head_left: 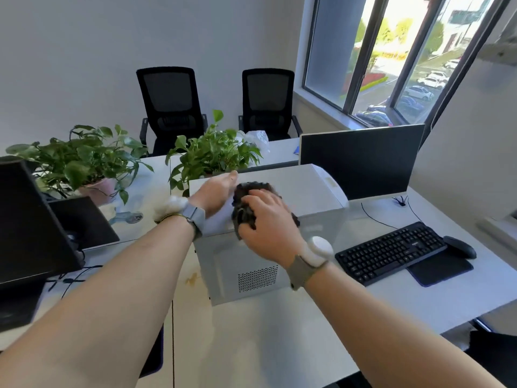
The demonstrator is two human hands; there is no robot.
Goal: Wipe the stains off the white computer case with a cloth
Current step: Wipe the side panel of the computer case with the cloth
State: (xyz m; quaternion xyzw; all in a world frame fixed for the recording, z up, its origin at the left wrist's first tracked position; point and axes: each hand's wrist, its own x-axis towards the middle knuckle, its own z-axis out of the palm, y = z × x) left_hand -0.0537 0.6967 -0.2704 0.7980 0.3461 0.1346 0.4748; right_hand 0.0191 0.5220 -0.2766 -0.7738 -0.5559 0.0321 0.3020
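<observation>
Case (293,189) white | right hand (268,219) grip presses dark cloth (246,211) | left hand (215,191) flat, fingers straight (no readable labels)

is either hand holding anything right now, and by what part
The right hand holds a dark cloth, bunched under its palm and fingers, on top of the white computer case. The left hand rests flat on the case, gripping nothing.

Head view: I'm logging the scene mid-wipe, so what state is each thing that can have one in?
White metal computer case: lying on its side on the desk, vent panel facing the camera.
Dark crumpled cloth: pressed on the case top.
Right hand: gripping the cloth.
Left hand: fingers straight, flat on the case top.
Black flat monitor: screen dark.
Sliding glass window: whether shut cannot be told.
</observation>
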